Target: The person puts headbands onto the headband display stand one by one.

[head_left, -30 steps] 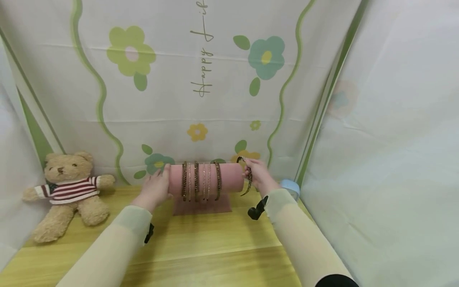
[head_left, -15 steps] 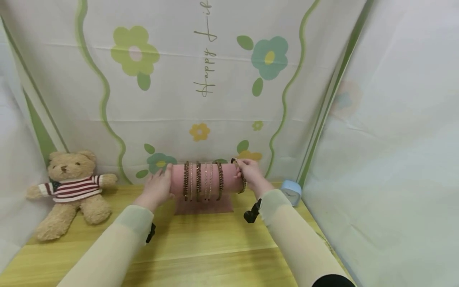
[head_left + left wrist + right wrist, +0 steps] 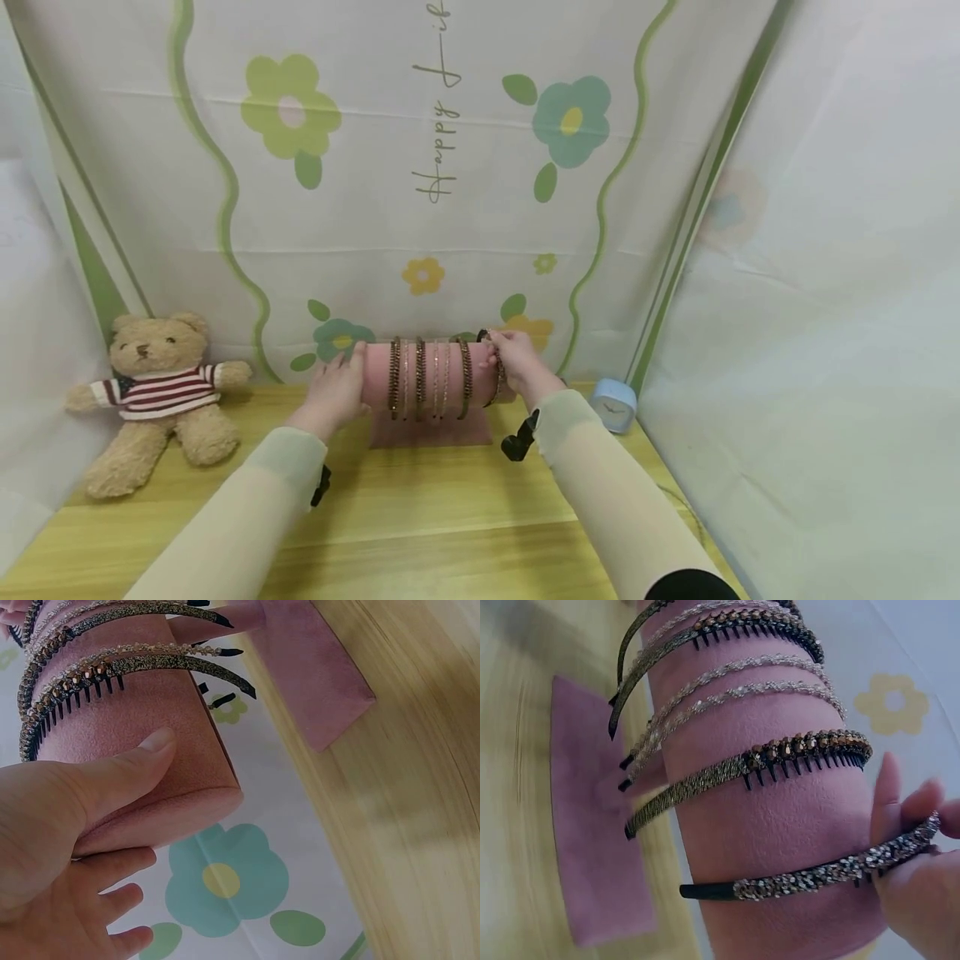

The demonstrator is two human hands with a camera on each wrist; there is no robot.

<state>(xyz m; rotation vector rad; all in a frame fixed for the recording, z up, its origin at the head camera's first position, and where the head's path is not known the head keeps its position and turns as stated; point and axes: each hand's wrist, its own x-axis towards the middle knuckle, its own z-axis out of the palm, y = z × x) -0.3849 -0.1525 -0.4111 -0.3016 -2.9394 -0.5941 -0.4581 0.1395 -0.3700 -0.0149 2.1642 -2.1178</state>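
A pink velvet display roll (image 3: 378, 377) stands on its pink base (image 3: 431, 432) at the back of the table. Several headbands hang over it; some, such as this headband (image 3: 690, 791), have brown beads and comb teeth, while two in the middle (image 3: 727, 697) are thin and pale. My left hand (image 3: 335, 393) holds the roll's left end, its thumb (image 3: 127, 776) flat against the velvet. Near the right end, my right hand (image 3: 522, 364) pinches the top of a glittery silver-and-black headband (image 3: 810, 876), which straddles the roll. Part of that grip is cut off in the right wrist view.
A teddy bear (image 3: 167, 379) in a striped sweater sits at the left. A small blue clock (image 3: 613, 406) stands to the right of my right hand. Flowered white cloth (image 3: 480, 208) hangs close behind the roll, and white cloth walls flank the table (image 3: 442, 517).
My right hand has moved left, bringing the glittery headband from beyond the roll's right end to around the roll. My left hand keeps its hold. The head view has shifted slightly.
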